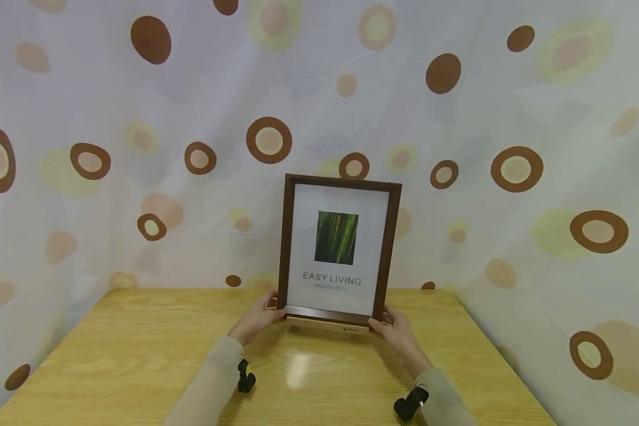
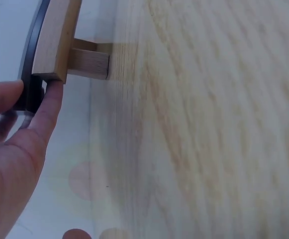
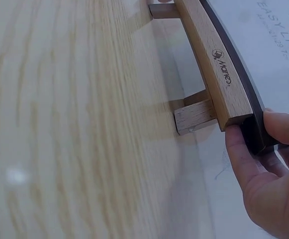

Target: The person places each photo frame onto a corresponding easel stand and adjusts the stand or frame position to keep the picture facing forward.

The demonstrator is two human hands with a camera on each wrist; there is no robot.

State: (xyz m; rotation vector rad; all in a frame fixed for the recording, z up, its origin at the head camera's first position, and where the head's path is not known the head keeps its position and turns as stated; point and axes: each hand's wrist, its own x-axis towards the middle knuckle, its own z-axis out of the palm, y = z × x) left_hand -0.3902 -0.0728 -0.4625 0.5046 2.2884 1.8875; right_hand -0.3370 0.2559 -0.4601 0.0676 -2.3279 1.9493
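Note:
A dark brown picture frame (image 1: 336,248) stands upright, leaning slightly back, with "EASY LIVING" printed below a small green picture. Its lower edge sits at the ledge of a light wooden tabletop easel (image 1: 327,326), whose short feet touch the table in both wrist views. My left hand (image 1: 255,318) grips the frame's lower left corner, thumb in front and a finger under the end of the easel ledge (image 2: 54,45). At the lower right corner, my right hand (image 1: 396,337) holds the frame the same way, one finger against the ledge's end (image 3: 236,119). The easel's back is hidden.
The light wooden table (image 1: 138,349) reaches back to a white wall covering (image 1: 218,89) patterned with brown and pale spots, close behind the frame. More of this covering stands along the right side. Each wrist wears a small black camera (image 1: 247,377).

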